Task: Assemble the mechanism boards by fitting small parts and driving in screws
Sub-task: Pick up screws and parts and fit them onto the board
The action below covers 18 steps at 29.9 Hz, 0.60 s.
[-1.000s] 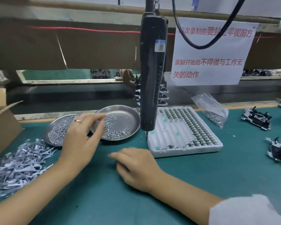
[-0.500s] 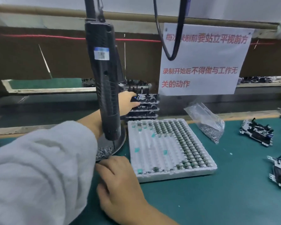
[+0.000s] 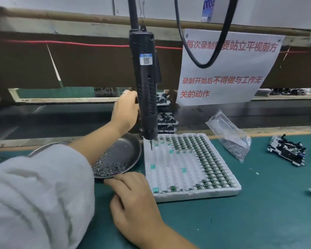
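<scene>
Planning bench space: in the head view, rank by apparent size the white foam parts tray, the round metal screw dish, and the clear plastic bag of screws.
1. White foam parts tray, clearly largest.
2. Round metal screw dish, partly hidden by the forearm.
3. Clear plastic bag of screws, smallest.

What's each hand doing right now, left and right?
Left hand: reaches behind the hanging screwdriver toward the stacked boards; grip cannot be told.
Right hand: open, resting on the green mat, holding nothing.

White paper sign (image 3: 226,69) with red Chinese characters, looping black cable (image 3: 205,63), red string (image 3: 79,44), wooden beam (image 3: 70,19)
</scene>
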Tool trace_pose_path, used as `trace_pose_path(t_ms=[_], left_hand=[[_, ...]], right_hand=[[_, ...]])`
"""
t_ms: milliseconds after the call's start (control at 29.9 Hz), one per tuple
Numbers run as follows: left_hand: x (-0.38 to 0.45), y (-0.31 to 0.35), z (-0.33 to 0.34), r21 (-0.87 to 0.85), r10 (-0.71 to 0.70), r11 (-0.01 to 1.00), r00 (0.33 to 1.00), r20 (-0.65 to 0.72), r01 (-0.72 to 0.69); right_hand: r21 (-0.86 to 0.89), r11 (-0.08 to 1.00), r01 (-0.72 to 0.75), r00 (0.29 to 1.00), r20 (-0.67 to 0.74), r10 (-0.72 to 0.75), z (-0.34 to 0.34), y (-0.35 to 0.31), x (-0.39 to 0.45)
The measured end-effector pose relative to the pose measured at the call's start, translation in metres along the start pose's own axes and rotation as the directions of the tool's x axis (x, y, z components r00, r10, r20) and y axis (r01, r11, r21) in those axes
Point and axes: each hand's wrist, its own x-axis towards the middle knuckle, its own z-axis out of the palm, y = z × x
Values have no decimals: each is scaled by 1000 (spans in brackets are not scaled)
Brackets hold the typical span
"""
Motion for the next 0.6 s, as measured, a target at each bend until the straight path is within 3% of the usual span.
trace_pose_path(t_ms=[234, 334, 468, 601], left_hand=[[-42, -61, -58, 11, 40, 999, 973, -226, -38], [-91, -74, -89, 49, 119, 993, 974, -190, -112], [-165, -83, -116, 222, 255, 945, 966, -47, -239], [-219, -93, -126, 237, 236, 940, 969, 68, -246]], right_hand=[[69, 981, -184, 982, 44, 181, -2, -2, -1], [176, 938, -300, 954, 39, 298, -4, -6, 2], [250, 918, -307, 943, -47, 328, -6, -10, 3], [301, 938, -174, 979, -51, 198, -11, -13, -3]])
